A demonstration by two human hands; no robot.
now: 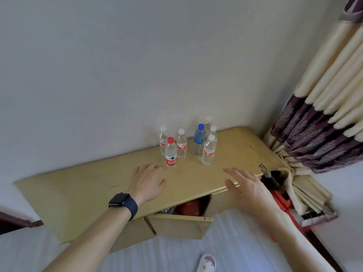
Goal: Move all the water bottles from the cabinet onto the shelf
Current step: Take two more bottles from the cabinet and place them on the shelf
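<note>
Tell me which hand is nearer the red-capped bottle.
Left. The left hand is just left of the red-capped bottle, fingertips near its base; the right hand hovers farther right, over the cabinet edge.

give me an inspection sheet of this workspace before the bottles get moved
surface: tan cabinet top, scuffed, chipped at its right front edge
job's things: seven bottles upright, clustered near the wall: one red-capped bottle, one blue-capped bottle, five white-capped bottles; shelf not in view
clutter: open drawer under the top, something red inside, unclear what
grippers: left hand open, fingers spread, close by the red-capped bottle; right hand open over the front edge; both hold nothing
cables: nothing seen
surroundings: plain wall behind, tied curtain at right, slipper on the floor
</note>
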